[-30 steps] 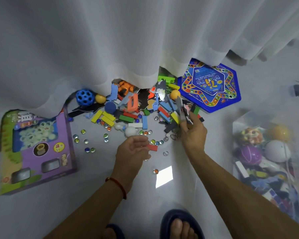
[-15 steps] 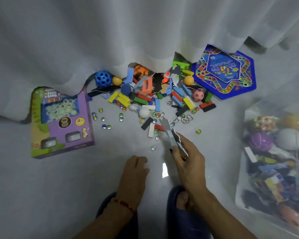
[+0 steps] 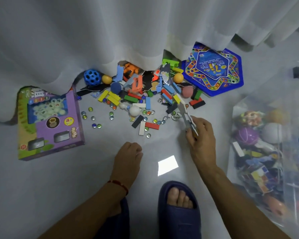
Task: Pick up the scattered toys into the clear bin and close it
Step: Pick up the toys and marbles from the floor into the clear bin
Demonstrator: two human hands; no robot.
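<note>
Right hand [image 3: 201, 135] pinching a small stack of flat cut-out pieces [image 3: 186, 116], held above the floor [image 3: 59, 195] just short of the toy pile. Left hand [image 3: 128, 157] loosely curled, knuckles up, holding nothing visible, hovering near the middle of the floor. Clear bin [image 3: 269, 152] at the floor's right edge, open-topped, partly filled with balls and blocks. Scattered toys [image 3: 138, 99] heaped along the curtain [image 3: 110, 40] hem: coloured domino blocks, glass marbles, a blue holed ball [image 3: 92, 77], an orange ball [image 3: 178, 77], a white ball [image 3: 134, 110]. Purple game box [image 3: 50, 121] toward the left edge; blue hexagonal board game [image 3: 214, 69] by the curtain, right of the pile. Slippered foot [image 3: 179, 206] at the near edge.
</note>
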